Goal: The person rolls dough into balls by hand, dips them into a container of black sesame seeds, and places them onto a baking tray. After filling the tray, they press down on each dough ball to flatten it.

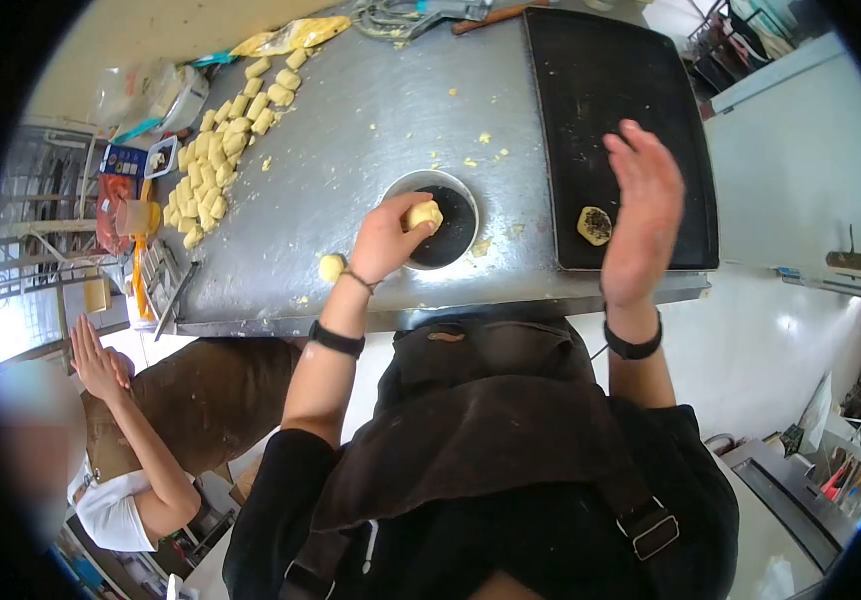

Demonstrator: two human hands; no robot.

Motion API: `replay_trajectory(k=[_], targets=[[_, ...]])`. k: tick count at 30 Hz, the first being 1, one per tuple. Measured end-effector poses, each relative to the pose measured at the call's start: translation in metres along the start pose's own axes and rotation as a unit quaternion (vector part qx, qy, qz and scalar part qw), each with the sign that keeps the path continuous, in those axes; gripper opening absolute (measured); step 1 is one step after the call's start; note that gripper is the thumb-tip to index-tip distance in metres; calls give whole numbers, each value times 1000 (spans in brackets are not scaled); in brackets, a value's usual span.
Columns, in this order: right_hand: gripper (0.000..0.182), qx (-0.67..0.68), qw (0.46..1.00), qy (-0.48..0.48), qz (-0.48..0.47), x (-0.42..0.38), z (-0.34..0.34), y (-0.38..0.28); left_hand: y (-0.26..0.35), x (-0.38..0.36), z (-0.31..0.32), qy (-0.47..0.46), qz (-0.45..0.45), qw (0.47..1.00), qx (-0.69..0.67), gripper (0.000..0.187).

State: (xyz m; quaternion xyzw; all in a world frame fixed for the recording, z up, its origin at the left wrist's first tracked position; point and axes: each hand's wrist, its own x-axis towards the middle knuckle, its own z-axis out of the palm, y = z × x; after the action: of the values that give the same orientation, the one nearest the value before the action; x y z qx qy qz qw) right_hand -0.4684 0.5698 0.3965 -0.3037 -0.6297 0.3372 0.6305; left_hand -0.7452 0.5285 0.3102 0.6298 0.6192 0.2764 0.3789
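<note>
My left hand (388,238) is closed round a pale yellow dough ball (424,216), over a round metal bowl (476,222) with dark contents. Over the right part of the black tray (591,100) my right hand (644,205) is held up, fingers stretched out and holding nothing. Beside it on the tray lies one flattened dough piece (595,226) topped with dark specks. Another dough ball (332,267) rests on the metal table (351,150) near my left wrist. Many small dough pieces (216,150) are gathered at the table's left.
At the left stands a co-worker (131,490) with both hands pressed together. A scraper-like tool (179,298) and small containers (162,158) line the left edge. A yellow bag (291,36), a grey tool (416,14) and a wooden rod (499,18) lie at the back.
</note>
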Motion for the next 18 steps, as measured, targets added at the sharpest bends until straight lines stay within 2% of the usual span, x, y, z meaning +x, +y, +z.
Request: replay_trajectory(k=[1, 2, 5, 7, 8, 9, 11, 13, 14, 16, 18], targets=[[69, 7, 1000, 29, -11, 1, -14, -5, -3, 8, 7, -9, 21, 994, 111, 38], [69, -18, 999, 44, -9, 1, -28, -11, -10, 16, 19, 3, 74, 988, 137, 31], [67, -57, 994, 89, -2, -5, -57, -21, -34, 31, 51, -93, 59, 945, 307, 26], [64, -70, 992, 108, -1, -10, -70, -21, -35, 34, 62, -94, 45, 938, 332, 25], [59, -73, 993, 87, -36, -10, -74, -16, -37, 36, 61, -98, 49, 936, 333, 26], [56, -69, 995, 65, -32, -11, -76, -14, -37, 36, 58, -101, 51, 935, 336, 27], [51, -57, 998, 22, -26, -11, -76, -10, -18, 28, 37, -78, 49, 970, 225, 31], [50, -96, 991, -90, 1, -11, -73, -4, -7, 20, 22, -39, 11, 996, 80, 31], [53, -123, 982, -139, 18, -8, -66, -4, 0, 15, 17, -39, -24, 998, -43, 34], [61, -133, 965, -223, 37, -3, -41, -8, 19, 0, 8, -34, -91, 953, -287, 42], [65, -101, 953, -283, 30, -1, -17, -10, 60, -15, 14, -29, -75, 889, -452, 51]])
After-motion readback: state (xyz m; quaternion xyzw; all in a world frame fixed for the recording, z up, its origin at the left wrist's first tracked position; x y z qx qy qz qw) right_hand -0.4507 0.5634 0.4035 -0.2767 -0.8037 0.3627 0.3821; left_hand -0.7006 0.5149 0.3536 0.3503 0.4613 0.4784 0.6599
